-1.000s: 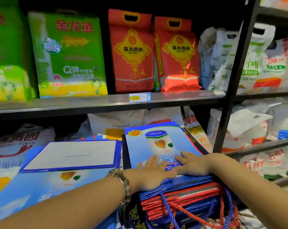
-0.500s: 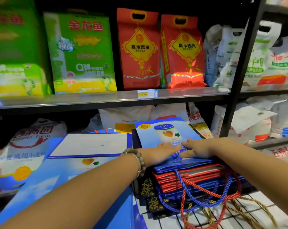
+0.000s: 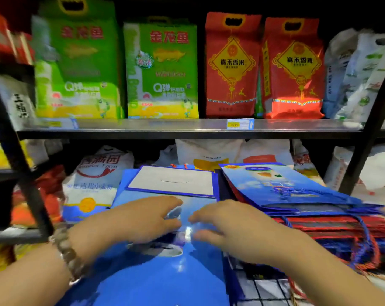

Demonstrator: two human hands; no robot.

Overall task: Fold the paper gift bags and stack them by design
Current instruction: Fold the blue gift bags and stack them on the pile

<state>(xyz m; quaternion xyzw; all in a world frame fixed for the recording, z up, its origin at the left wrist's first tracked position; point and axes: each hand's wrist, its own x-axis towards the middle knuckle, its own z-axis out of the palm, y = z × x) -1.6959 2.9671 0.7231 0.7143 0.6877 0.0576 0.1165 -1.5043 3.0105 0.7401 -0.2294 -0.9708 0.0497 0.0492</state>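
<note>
A glossy blue gift bag (image 3: pixel 156 274) lies flat in front of me, its white-grey bottom panel (image 3: pixel 171 181) folded up at the far end. My left hand (image 3: pixel 138 219) and my right hand (image 3: pixel 227 224) hover over or rest on its middle, fingers spread, holding nothing. To the right stands a stack of folded bags (image 3: pixel 297 206): a blue one with a printed design on top, red and blue ones beneath, with red and blue rope handles (image 3: pixel 363 244) hanging off the near side. The frame is motion-blurred.
A metal shelf (image 3: pixel 165 125) runs across just above the bags, loaded with green rice bags (image 3: pixel 163 69) and red rice bags (image 3: pixel 231 65). White flour sacks (image 3: pixel 96 180) lie behind and left. Black uprights (image 3: pixel 15 151) stand at left and right. A wire grid (image 3: pixel 266 290) shows below.
Both hands left the top of the right-hand stack and moved left onto the flat blue bag. The view swung left with them.
</note>
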